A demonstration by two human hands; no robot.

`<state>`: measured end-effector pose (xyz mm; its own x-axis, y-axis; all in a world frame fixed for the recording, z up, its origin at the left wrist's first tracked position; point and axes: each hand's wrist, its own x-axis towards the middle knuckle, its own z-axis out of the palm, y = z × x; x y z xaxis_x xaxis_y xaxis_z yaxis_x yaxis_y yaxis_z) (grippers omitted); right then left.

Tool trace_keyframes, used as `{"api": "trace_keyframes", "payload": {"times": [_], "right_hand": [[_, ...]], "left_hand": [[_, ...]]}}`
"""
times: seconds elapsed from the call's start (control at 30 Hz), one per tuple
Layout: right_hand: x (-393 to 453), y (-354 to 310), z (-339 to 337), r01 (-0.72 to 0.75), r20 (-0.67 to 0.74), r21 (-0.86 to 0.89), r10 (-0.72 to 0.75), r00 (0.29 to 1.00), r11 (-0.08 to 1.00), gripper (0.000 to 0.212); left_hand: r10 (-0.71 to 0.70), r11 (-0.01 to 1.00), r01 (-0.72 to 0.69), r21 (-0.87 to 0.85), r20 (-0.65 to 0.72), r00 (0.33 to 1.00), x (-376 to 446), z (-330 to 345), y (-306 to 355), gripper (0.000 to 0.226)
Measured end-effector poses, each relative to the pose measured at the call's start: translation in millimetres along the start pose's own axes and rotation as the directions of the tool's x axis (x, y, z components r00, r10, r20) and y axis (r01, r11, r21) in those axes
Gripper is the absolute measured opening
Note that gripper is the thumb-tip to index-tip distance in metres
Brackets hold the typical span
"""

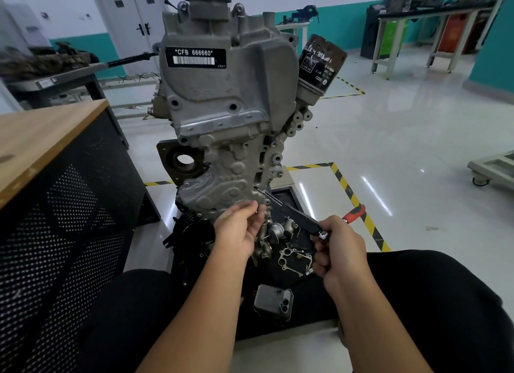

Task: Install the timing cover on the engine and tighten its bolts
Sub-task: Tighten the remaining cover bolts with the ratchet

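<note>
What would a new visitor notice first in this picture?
First, the big grey engine standing upright at centre, with a black label on its top part. Below it, the left hand touches the cover's lower edge, and the right hand grips a ratchet aimed at that edge.

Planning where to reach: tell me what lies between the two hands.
In the head view, loose metal engine parts sit between left hand and right hand, with the ratchet's black handle slanting above them.

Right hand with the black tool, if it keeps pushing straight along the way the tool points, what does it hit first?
Most likely the timing cover: the black tool in the right hand aims up-left at the cover's right edge, its tip apparently already at a bolt there. Depth is unclear.
</note>
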<state>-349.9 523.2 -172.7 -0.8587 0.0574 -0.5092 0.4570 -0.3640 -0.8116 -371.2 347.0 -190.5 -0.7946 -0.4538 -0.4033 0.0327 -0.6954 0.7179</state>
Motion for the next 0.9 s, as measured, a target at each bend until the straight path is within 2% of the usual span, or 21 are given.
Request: {"api": "trace_keyframes", "payload": {"times": [0.13, 0.43, 0.73, 0.9], "right_hand": [[-0.7, -1.8, -1.5, 0.014, 0.016, 0.002, -0.014, 1.0, 1.0, 0.023], [-4.2, -2.5, -1.2, 0.034, 0.051, -0.056, -0.031, 0.998, 0.998, 0.015], [-7.6, -6.0, -1.6, 0.071, 0.084, -0.087, -0.063, 0.994, 0.994, 0.022], [-11.8, -12.5, -5.5, 0.076, 0.082, -0.109, -0.068, 0.994, 0.991, 0.019]], "left_hand": [[0.043, 0.998, -0.044, -0.046, -0.02, 0.999, 4.3, 0.1, 6.0, 0.018], [0.095, 0.986, -0.09, -0.14, 0.023, 0.995, 9.3, -2.2, 11.0, 0.014], [0.143, 0.983, -0.134, -0.125, 0.064, 0.988, 8.4, -4.1, 10.1, 0.01], [0.167, 0.985, -0.161, -0.067, 0.098, 0.981, 9.3, -5.0, 13.5, 0.01]]}}
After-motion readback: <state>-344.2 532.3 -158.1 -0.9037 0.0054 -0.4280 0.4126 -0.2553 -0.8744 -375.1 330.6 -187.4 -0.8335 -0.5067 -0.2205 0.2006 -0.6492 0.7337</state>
